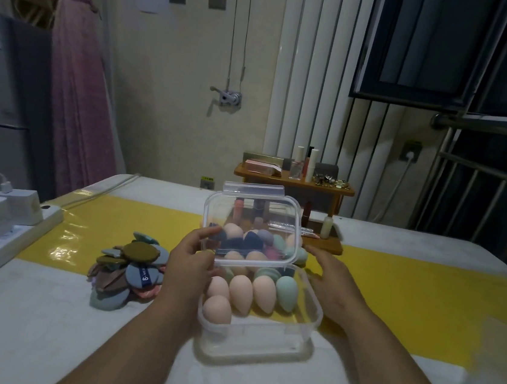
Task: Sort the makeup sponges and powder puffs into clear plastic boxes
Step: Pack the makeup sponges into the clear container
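Where the box sits: the clear box (255, 340) is on the counter (39, 341), right in front of the person, between the two arms.
Inside the box: egg-shaped sponges (240, 293), mostly pink and one green, lie side by side, long way pointing away from the person.
Left grip (189, 257): thumb and fingers pinch the left edge of the lid.
Right grip (330, 279): fingers are straight and hold nothing. It is just beside the lid's right edge. Whether it touches cannot be told.
Lid (275, 213): it is tilted, with its near edge low over the back of the box and its far edge high. To shut the box it likely has to come toward the person and lie flat. The left grip is the one that has it.
Puffs (129, 269): a pile of flat round ones lies on the counter left of the box, in no box yet.
Behind the lid: more sponges (300, 255) in many colours. Whether they are inside the box cannot be told.
Far off: a wooden rack (294, 182) with small bottles.
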`<control>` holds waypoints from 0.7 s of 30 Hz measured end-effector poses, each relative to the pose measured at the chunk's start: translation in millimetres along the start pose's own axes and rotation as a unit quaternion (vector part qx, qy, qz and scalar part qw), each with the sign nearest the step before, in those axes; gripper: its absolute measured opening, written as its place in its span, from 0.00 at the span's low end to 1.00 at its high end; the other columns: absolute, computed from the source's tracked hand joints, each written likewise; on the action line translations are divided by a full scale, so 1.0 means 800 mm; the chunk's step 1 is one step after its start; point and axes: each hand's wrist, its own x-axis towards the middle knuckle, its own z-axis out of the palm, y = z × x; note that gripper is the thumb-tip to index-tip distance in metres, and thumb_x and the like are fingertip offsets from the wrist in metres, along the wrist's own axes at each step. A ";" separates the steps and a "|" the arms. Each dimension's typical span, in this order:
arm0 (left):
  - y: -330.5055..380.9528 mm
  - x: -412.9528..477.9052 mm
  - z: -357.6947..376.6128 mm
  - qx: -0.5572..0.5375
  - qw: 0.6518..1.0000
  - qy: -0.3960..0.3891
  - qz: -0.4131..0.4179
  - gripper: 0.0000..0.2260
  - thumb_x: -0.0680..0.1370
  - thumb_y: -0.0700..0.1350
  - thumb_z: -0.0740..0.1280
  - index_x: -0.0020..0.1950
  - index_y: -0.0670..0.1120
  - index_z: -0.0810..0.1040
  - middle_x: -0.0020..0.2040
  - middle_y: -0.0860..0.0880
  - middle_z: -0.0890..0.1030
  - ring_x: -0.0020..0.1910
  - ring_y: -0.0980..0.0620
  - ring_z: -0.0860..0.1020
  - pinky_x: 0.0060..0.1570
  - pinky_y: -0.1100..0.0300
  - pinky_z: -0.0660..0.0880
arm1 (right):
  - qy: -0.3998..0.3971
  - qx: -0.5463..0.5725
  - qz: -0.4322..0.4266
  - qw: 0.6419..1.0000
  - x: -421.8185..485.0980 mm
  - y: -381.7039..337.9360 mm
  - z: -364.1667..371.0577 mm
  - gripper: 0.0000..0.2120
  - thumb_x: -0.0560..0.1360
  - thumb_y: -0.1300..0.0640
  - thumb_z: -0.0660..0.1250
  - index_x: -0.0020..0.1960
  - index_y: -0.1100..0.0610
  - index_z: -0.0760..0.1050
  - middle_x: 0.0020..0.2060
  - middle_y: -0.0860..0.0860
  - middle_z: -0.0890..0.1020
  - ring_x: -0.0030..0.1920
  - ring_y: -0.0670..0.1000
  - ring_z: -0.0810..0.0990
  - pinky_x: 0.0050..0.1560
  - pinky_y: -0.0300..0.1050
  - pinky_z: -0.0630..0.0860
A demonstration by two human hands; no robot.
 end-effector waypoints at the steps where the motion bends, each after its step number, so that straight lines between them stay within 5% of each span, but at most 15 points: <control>1: 0.000 0.000 0.000 -0.001 1.000 0.000 -0.001 0.28 0.72 0.27 0.54 0.55 0.53 0.83 0.58 0.46 0.79 0.50 0.44 0.81 0.34 0.59 0.79 | -0.044 -0.015 -0.009 0.999 -0.001 -0.001 0.002 0.27 0.77 0.47 0.67 0.75 0.40 0.65 0.73 0.44 0.70 0.71 0.51 0.69 0.69 0.53 0.69; 3: 0.000 0.001 0.001 -0.005 1.000 -0.003 -0.005 0.27 0.73 0.27 0.54 0.55 0.53 0.83 0.59 0.45 0.79 0.52 0.42 0.81 0.37 0.56 0.79 | -0.109 -0.015 -0.014 0.994 -0.002 -0.007 0.006 0.37 0.70 0.29 0.61 0.76 0.38 0.60 0.76 0.44 0.65 0.75 0.51 0.63 0.73 0.57 0.63; 5: 0.000 0.001 0.001 -0.007 1.000 -0.001 -0.007 0.28 0.73 0.27 0.54 0.55 0.53 0.83 0.59 0.45 0.79 0.51 0.42 0.81 0.36 0.56 0.79 | -0.093 -0.015 -0.037 0.995 0.005 -0.004 0.014 0.41 0.68 0.21 0.54 0.76 0.40 0.63 0.75 0.46 0.67 0.75 0.52 0.63 0.75 0.58 0.60; 7: 0.000 0.002 0.000 -0.011 1.000 -0.001 -0.011 0.28 0.73 0.27 0.54 0.54 0.54 0.83 0.58 0.46 0.79 0.50 0.43 0.81 0.34 0.58 0.79 | -0.079 -0.051 0.004 0.996 0.012 -0.005 0.016 0.36 0.71 0.24 0.56 0.75 0.39 0.64 0.72 0.49 0.70 0.72 0.56 0.68 0.72 0.56 0.64; 11: -0.004 0.005 -0.001 -0.012 1.000 0.000 -0.009 0.28 0.73 0.27 0.54 0.53 0.55 0.84 0.59 0.46 0.79 0.52 0.42 0.82 0.38 0.54 0.80 | -0.061 -0.181 0.061 0.980 0.014 0.004 0.014 0.33 0.79 0.44 0.61 0.79 0.44 0.49 0.71 0.55 0.64 0.68 0.59 0.66 0.65 0.51 0.67; 16: -0.008 0.008 -0.002 -0.017 1.000 0.000 -0.011 0.29 0.72 0.27 0.54 0.53 0.55 0.84 0.60 0.46 0.79 0.53 0.42 0.82 0.38 0.55 0.80 | 0.021 -0.134 0.074 0.988 0.008 -0.001 0.016 0.19 0.76 0.47 0.67 0.65 0.48 0.68 0.62 0.54 0.71 0.61 0.58 0.70 0.58 0.51 0.71; 21: -0.011 0.011 -0.004 -0.002 1.000 -0.004 -0.003 0.29 0.72 0.28 0.55 0.53 0.57 0.84 0.61 0.45 0.79 0.56 0.40 0.80 0.42 0.51 0.80 | 0.123 0.045 0.094 0.987 0.001 -0.002 0.007 0.10 0.76 0.52 0.68 0.52 0.48 0.68 0.46 0.50 0.79 0.41 0.52 0.77 0.37 0.47 0.71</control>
